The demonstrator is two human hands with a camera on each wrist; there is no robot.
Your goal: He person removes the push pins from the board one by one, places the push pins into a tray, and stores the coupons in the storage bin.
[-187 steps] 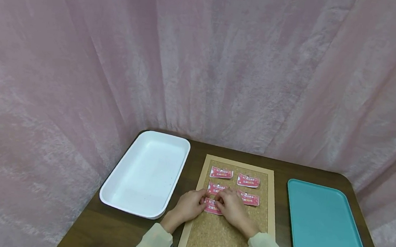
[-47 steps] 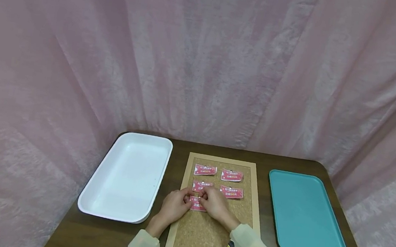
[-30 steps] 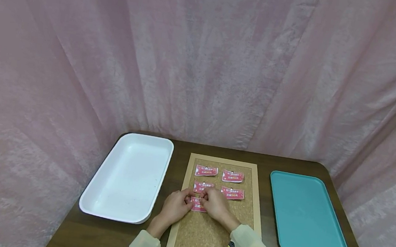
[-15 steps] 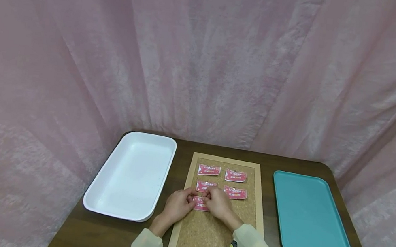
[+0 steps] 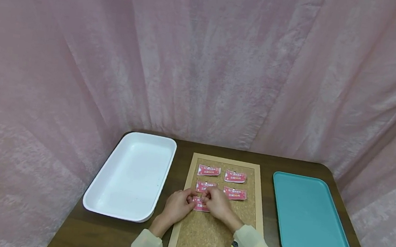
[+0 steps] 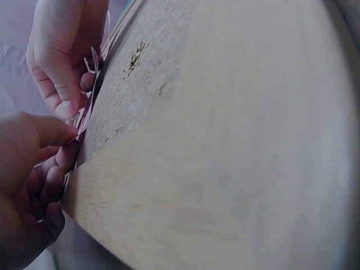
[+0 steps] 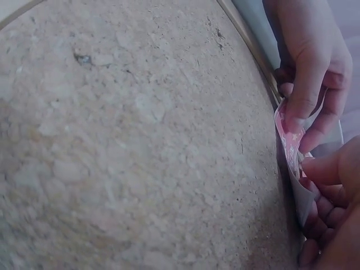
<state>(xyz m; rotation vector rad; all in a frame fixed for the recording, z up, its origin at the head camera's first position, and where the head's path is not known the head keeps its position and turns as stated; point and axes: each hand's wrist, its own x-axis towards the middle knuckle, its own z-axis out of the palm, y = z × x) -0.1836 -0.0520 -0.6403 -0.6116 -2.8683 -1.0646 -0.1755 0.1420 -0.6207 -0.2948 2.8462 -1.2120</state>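
Note:
A pink printed coupon (image 5: 201, 204) lies on a wood-framed cork board (image 5: 207, 238), lowest in the left column. My left hand (image 5: 177, 206) pinches the coupon's left edge between thumb and fingers. At its upper middle, my right hand (image 5: 219, 204) has thumb and forefinger together. Seen from the right wrist, the coupon (image 7: 291, 140) bends up off the cork, and a tiny pale pushpin (image 7: 302, 158) shows at my right thumb tip, partly hidden by the fingers. Above, another coupon (image 5: 205, 186) is partly covered by my right fingers.
More pinned coupons are on the board: one top left (image 5: 209, 171), one top right (image 5: 235, 176), one middle right (image 5: 235, 193). A white tub (image 5: 133, 177) stands left of the board, a teal tray (image 5: 313, 220) right of it. A pink curtain (image 5: 205, 59) hangs behind the table.
Both hands stay at the same coupon, with only slight finger shifts. The head view has swung a little, so the whole table sits further left than in the oldest frame.

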